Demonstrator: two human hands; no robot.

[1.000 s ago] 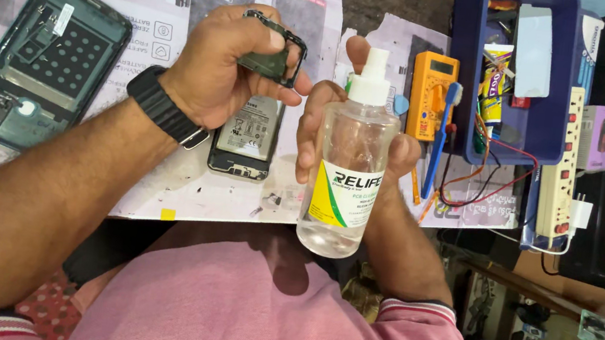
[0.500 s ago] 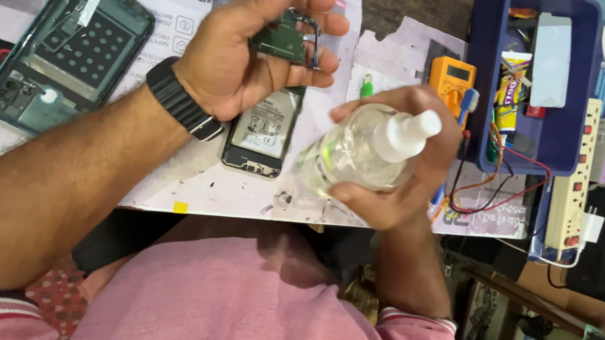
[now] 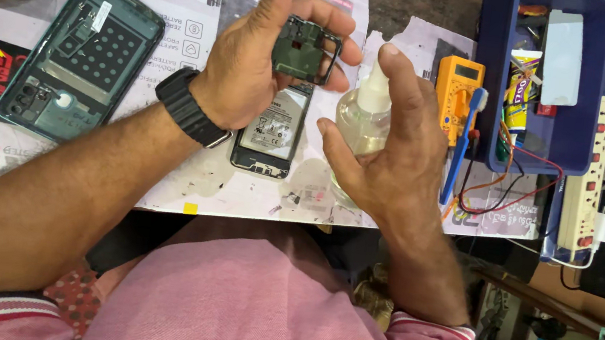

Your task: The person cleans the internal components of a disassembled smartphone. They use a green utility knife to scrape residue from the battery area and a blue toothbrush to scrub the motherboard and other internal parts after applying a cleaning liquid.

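Left hand (image 3: 253, 73) is up over the bench, fingers pinched round a small dark frame part (image 3: 306, 49), and it sits a touch lower and further right than half a second ago. Right hand (image 3: 388, 149) is wrapped round the clear spray bottle (image 3: 362, 116), index finger laid over the white nozzle. The bottle was tipped sideways with its nozzle pointing right a moment back; now it stands nearer upright, nozzle aimed up toward the frame part, just right of it. Beneath the left hand lies an opened phone (image 3: 270, 132) on the paper-covered table (image 3: 164, 185), with a green back cover (image 3: 80, 53) off to the left. To the right, a yellow meter (image 3: 455, 85), a blue toothbrush (image 3: 464, 147) and a blue tray (image 3: 498, 55).
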